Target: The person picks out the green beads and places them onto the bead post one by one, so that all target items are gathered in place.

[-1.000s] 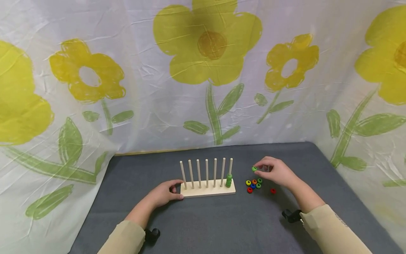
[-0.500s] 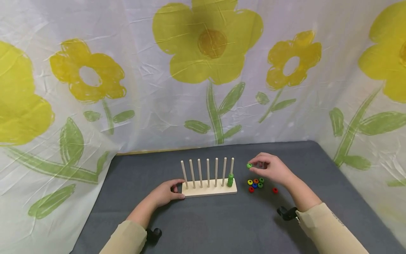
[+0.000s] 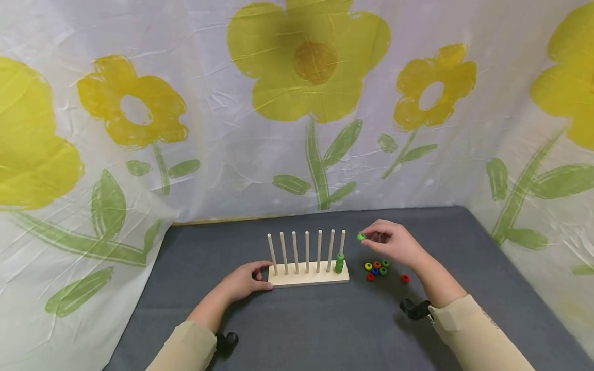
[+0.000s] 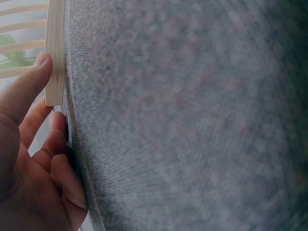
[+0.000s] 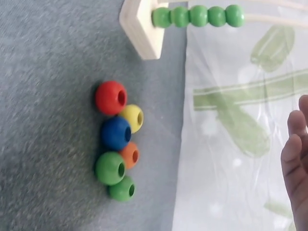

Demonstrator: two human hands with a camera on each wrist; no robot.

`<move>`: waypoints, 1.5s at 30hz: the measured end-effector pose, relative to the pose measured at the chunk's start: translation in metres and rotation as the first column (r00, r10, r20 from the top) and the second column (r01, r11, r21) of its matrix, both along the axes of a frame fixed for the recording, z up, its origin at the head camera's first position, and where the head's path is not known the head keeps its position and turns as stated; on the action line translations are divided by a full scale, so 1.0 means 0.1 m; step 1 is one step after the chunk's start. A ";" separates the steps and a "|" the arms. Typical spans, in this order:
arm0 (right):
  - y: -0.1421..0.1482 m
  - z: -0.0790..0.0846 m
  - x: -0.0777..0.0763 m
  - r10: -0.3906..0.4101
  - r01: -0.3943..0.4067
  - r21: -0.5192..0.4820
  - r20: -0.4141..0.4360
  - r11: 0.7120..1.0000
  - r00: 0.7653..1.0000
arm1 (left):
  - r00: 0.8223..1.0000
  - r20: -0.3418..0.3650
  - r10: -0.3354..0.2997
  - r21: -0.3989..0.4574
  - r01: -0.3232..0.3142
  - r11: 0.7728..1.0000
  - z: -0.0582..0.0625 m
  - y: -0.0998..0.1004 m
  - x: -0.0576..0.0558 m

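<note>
A wooden peg rack (image 3: 308, 279) with a row of upright pegs stands on the table. My left hand (image 3: 242, 283) pinches the left end of its base, thumb at the front edge and fingers behind; the left wrist view shows the thumb (image 4: 41, 72) on the wooden base (image 4: 55, 57). Several green beads (image 5: 198, 16) are stacked on the rightmost peg. Right of that peg, raised above the table, a green bead (image 3: 361, 237) is pinched between the thumb and fingertips of my right hand (image 3: 392, 243). In the right wrist view only part of that hand shows, and the held bead is out of sight.
Loose beads lie right of the rack: a red bead (image 5: 111, 97), a yellow bead (image 5: 132, 118), a blue bead (image 5: 116, 133), an orange bead (image 5: 129, 155) and green beads (image 5: 110, 168). Another red bead (image 3: 405, 279) lies apart. A flowered cloth (image 3: 232, 170) hangs behind the grey table (image 3: 297, 324).
My right hand has moved left and slightly up with the green bead, closer to the rightmost peg. The left hand keeps its grip on the rack. The view has shifted slightly.
</note>
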State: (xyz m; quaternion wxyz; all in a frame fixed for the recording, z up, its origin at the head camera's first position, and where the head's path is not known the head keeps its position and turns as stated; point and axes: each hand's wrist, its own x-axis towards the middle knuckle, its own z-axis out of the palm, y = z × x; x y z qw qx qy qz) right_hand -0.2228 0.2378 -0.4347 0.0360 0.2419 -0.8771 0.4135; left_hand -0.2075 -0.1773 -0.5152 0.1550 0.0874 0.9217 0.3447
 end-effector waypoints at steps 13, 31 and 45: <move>-0.21 0.13 -0.01 -0.020 0.017 -0.074 -0.042 0.997 0.999 | 1.000 -0.005 0.000 -0.007 0.000 1.000 0.02 0.00 0.01; -0.39 0.17 0.03 -0.012 0.009 -0.108 -0.022 0.994 1.000 | 1.000 0.002 0.000 -0.016 0.000 1.000 0.02 0.01 0.01; -0.43 0.16 0.03 -0.022 0.018 -0.083 -0.048 0.996 0.999 | 1.000 0.000 0.002 -0.022 -0.002 1.000 0.02 0.01 0.01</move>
